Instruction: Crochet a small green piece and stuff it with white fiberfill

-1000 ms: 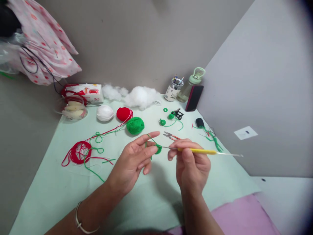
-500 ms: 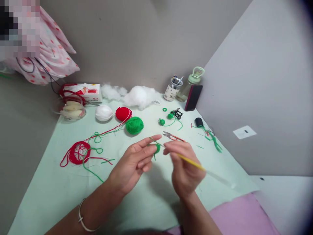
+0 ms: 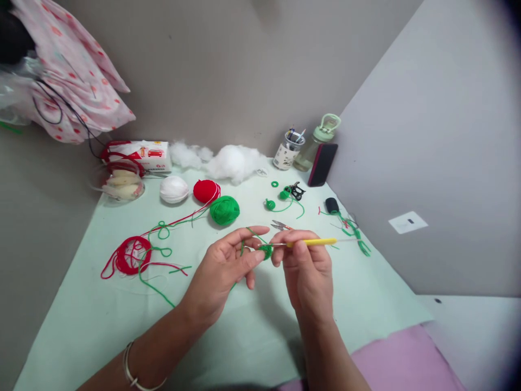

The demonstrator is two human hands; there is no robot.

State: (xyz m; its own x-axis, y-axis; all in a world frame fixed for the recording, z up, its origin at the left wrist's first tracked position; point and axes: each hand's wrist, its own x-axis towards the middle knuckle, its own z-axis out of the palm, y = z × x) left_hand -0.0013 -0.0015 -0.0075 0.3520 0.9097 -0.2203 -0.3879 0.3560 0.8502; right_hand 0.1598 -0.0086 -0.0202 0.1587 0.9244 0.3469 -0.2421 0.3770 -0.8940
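Observation:
My left hand [image 3: 223, 266] pinches a small green crochet piece [image 3: 266, 252] between thumb and fingers, with green yarn running over the raised index finger. My right hand [image 3: 308, 271] grips a crochet hook [image 3: 315, 242] by its yellow handle. The hook lies nearly level, its metal shaft pointing left and its tip at the green piece. Whether the tip is through a stitch is too small to tell. A ball of green yarn [image 3: 224, 210] sits beyond my left hand. Thread snips [image 3: 280, 225] lie just behind my right hand, partly hidden by it.
At the left are a loose red yarn coil [image 3: 131, 255] and a clear bowl [image 3: 122, 184]. White [image 3: 174, 190] and red [image 3: 206, 191] yarn balls stand before white stuffing [image 3: 236, 163]. Small green crocheted balls [image 3: 270, 205], a phone [image 3: 323, 164], a bottle [image 3: 311, 146] and a pen jar [image 3: 288, 151] are behind.
The crochet hook has swung from slanting down to the right to nearly level, its tip now at the green piece. My right hand has turned with it. The left hand keeps its pinch.

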